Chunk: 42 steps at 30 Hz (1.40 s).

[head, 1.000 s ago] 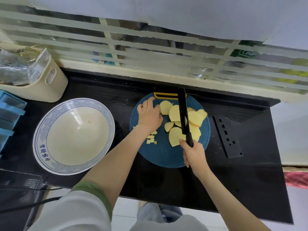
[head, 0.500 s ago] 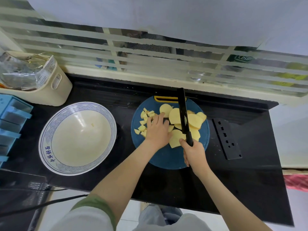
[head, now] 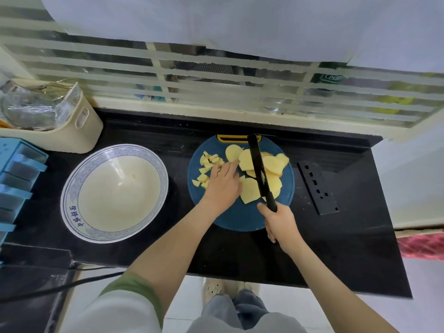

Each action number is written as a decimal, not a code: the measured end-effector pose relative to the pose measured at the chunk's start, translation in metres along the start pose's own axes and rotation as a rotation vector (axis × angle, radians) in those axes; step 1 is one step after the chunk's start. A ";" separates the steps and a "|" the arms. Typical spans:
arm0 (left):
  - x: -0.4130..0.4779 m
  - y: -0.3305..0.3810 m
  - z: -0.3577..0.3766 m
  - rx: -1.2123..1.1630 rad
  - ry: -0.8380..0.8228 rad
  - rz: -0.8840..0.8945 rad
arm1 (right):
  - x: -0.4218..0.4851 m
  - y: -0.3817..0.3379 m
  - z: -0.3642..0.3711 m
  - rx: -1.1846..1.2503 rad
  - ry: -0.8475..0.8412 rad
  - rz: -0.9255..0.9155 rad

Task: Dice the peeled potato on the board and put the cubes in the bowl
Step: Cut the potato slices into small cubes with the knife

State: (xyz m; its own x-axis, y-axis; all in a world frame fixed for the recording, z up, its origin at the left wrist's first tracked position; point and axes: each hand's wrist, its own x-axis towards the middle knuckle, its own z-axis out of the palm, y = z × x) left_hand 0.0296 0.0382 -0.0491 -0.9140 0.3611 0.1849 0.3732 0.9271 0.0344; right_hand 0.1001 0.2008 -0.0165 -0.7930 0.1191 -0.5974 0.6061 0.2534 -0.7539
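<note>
At the centre of the frame we see a round dark-blue cutting board [head: 240, 218] on the black counter [head: 348, 236]. Pale yellow potato slices [head: 274, 164] lie on its upper right part and small cut potato cubes [head: 204, 177] on its upper left. Our left hand [head: 222, 186] rests between them, fingers fairly straight and reaching onto the slices. Our right hand [head: 280, 222] grips the handle of the long black knife [head: 257, 164], whose blade lies over the slices. The wide white bowl with a blue patterned rim [head: 69, 207] stands at centre left, apart from the board.

Black counter [head: 348, 248] below a striped frosted window [head: 216, 75]
</note>
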 end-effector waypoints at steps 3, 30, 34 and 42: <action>-0.017 0.008 -0.002 -0.178 -0.057 0.000 | -0.011 0.004 0.001 -0.032 -0.034 0.033; -0.073 0.028 -0.001 -0.134 -0.102 0.010 | -0.047 0.058 -0.007 -0.134 -0.093 0.205; -0.070 0.015 -0.001 -0.143 -0.160 -0.117 | -0.045 0.058 -0.005 -0.147 -0.115 0.203; -0.076 0.023 0.010 -0.397 -0.173 -0.430 | -0.045 0.060 0.020 -0.125 -0.080 0.207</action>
State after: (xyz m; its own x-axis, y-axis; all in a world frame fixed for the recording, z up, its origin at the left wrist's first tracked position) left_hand 0.1058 0.0337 -0.0721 -0.9961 0.0046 -0.0876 -0.0345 0.8973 0.4400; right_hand 0.1739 0.1914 -0.0403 -0.6423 0.1059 -0.7591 0.7389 0.3487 -0.5766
